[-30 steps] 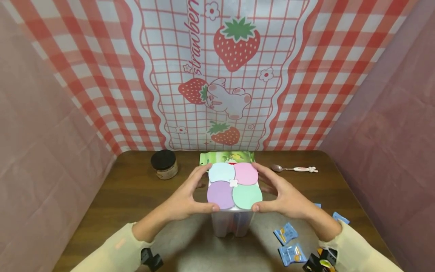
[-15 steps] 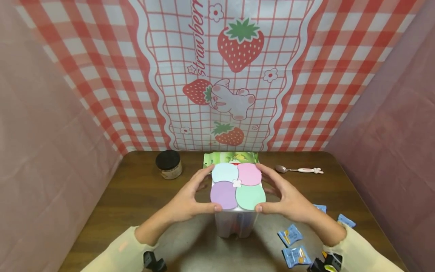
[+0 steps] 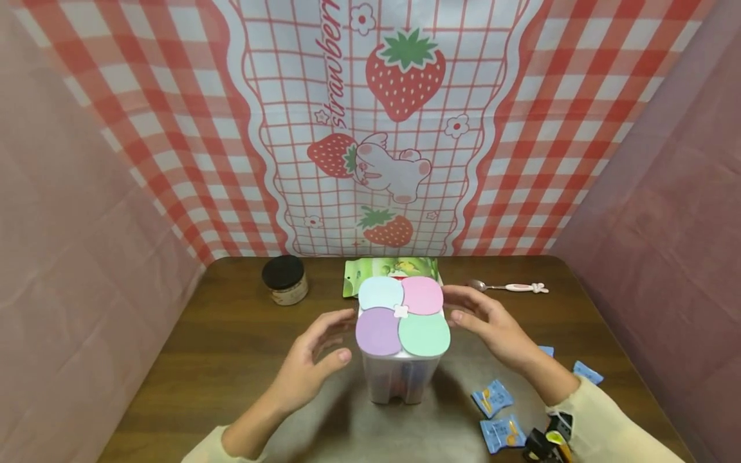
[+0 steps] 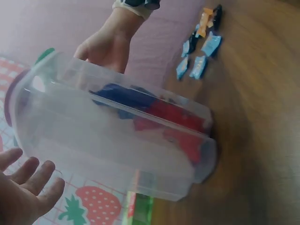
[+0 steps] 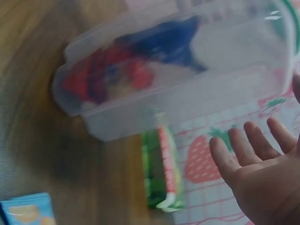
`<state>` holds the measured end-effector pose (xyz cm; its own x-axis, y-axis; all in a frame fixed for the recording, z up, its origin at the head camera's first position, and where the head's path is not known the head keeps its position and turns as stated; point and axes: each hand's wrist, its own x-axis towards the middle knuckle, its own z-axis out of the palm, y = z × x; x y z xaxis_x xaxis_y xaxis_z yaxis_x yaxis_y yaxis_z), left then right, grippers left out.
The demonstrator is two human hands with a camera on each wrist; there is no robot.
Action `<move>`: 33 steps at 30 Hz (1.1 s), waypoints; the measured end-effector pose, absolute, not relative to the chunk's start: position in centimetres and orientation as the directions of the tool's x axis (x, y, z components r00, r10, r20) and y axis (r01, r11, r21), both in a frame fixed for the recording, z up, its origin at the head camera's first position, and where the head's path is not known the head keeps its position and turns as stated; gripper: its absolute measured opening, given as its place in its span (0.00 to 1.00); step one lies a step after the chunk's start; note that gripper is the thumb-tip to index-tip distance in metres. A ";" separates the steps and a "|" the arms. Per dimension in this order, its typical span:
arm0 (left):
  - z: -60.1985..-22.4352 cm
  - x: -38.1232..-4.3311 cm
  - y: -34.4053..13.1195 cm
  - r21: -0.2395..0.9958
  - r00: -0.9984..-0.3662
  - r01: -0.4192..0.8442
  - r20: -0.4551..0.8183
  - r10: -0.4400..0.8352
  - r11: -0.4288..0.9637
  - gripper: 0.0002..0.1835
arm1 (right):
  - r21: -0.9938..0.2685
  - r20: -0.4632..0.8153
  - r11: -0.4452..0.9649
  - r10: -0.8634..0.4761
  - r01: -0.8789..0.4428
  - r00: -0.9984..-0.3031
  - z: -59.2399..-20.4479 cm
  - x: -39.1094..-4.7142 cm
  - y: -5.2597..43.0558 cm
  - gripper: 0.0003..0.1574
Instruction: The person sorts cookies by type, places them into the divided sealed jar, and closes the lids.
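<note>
A tall translucent storage container stands upright on the table. Its lid has four petal-shaped flaps: pale blue, pink, purple and mint green. Through the wall, red wrappers and blue wrappers show in the lower part. My left hand is beside the container's left side, fingers spread and relaxed, holding nothing. On the opposite side, my right hand has loosely bent fingers near the lid's edge; in the right wrist view its palm is bare and its fingers stand apart from the wall.
Behind the container lies a green printed bag. A black-lidded jar stands at the back left, and a spoon with a white handle lies at the back right. Several blue snack packets lie near the right forearm.
Both hands held the lid's sides earlier; now they have let go. The left hand has moved down and left, the right hand slightly right. The container stays in place.
</note>
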<state>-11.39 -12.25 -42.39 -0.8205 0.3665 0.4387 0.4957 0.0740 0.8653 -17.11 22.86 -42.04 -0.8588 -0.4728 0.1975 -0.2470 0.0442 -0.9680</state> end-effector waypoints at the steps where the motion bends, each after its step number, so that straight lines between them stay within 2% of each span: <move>1: -42.6 -11.3 -12.3 0.866 -0.821 0.496 0.444 0.359 0.065 0.28 | -0.970 0.192 0.044 -0.457 -0.238 -0.869 -42.5 -17.3 22.9 0.28; 4: -43.3 -10.8 -12.2 0.874 -0.826 0.485 0.446 0.343 0.033 0.26 | -0.978 0.162 0.051 -0.417 -0.201 -0.894 -43.8 -17.7 22.7 0.26; 10: -44.7 -9.5 -11.8 0.865 -0.805 0.500 0.480 0.348 -0.035 0.21 | -0.994 0.081 0.033 -0.362 -0.099 -0.928 -45.3 -17.9 22.0 0.33; 15: -45.5 -8.6 -11.4 0.875 -0.806 0.476 0.475 0.353 -0.089 0.19 | -0.996 0.092 -0.022 -0.373 -0.090 -0.923 -45.6 -17.7 21.4 0.36; 20: -45.6 -8.1 -11.1 0.885 -0.820 0.457 0.457 0.346 -0.086 0.19 | -0.993 0.114 -0.066 -0.392 -0.096 -0.913 -45.4 -17.4 20.9 0.38; 25: -45.5 -7.4 -11.0 0.895 -0.834 0.442 0.435 0.339 -0.059 0.21 | -0.995 0.093 -0.069 -0.405 -0.071 -0.910 -45.1 -16.9 20.8 0.39; 33: -45.2 -6.6 -10.7 0.847 -0.780 0.531 0.500 0.376 -0.025 0.30 | -0.993 0.105 -0.088 -0.446 -0.073 -0.889 -44.7 -16.4 21.2 0.42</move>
<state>-6.62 -10.72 -45.16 -0.7800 0.3757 0.5005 0.5312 -0.0253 0.8469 -16.39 21.25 -44.70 -0.8888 -0.4461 0.1049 -0.0733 -0.0876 -0.9935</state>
